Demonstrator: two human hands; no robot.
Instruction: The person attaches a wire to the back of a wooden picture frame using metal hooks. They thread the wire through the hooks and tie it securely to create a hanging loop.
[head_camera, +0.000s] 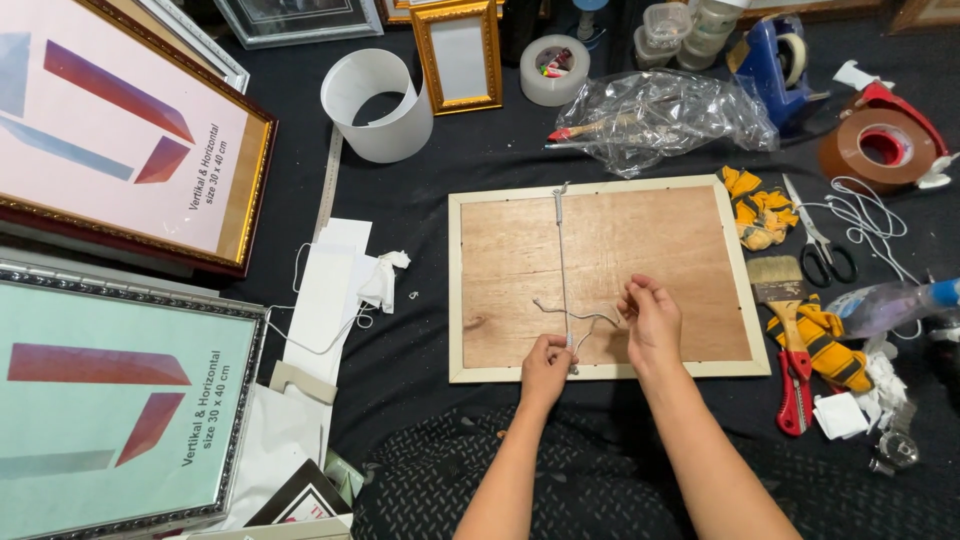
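Left hand: the left hand (546, 366) sits low at centre frame, fingers pinched on the near end of a white cord (561, 262), right at the lower rim of the frame.
Right hand: the right hand (651, 320), just to the right of the left and a little higher, has fingertips drawn together pinching a loose curl of the same cord; the exact grip looks like thumb against forefinger, though it is too small to tell for sure.
Cord: runs straight up the board from the left hand to a small fixing at the upper edge, with slack looping between the two hands.
Picture frame: a cream picture frame (458, 290) lies face down at centre, its brown wooden backing upward, on a black cloth (410, 210).
Right of the frame: a paintbrush (778, 283), scissors (822, 245), a yellow rag (755, 207) and a brown tape dispenser (885, 145).
Upper centre: a crumpled clear plastic bag (665, 115) and a white plastic cylinder (377, 105).
Left edge: two framed prints, one gold-rimmed (125, 125), one silver-rimmed (110, 395).
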